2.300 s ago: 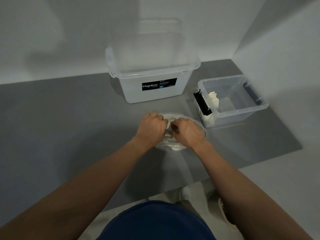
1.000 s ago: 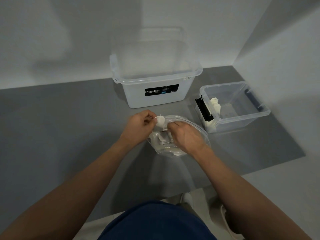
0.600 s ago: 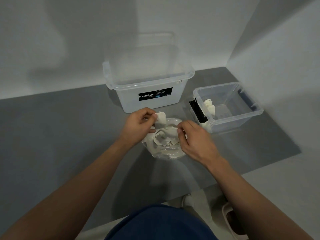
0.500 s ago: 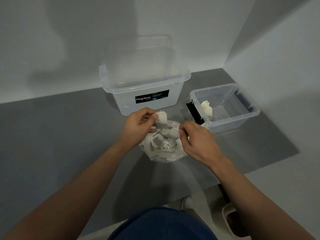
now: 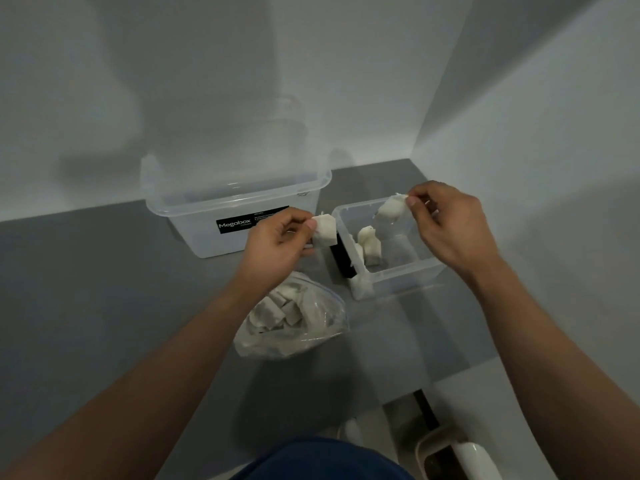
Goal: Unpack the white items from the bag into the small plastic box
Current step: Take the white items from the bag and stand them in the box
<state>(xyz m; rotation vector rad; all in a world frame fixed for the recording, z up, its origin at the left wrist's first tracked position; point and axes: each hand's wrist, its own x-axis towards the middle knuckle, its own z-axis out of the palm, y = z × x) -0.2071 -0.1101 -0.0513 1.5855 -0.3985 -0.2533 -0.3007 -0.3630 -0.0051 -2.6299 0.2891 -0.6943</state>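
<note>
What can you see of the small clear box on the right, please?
The small box is clear plastic, open-topped, with a black clasp on its left end. It stands on the grey surface, right of the large tub. A few white pieces lie inside at its left end. The right hand holds another white piece above it.

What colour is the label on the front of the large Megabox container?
The label is black with white lettering, seen best in the head view, the only one.

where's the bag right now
In the head view the bag lies on the grey table near the middle, nearer the person than the small box and the left hand.
</note>
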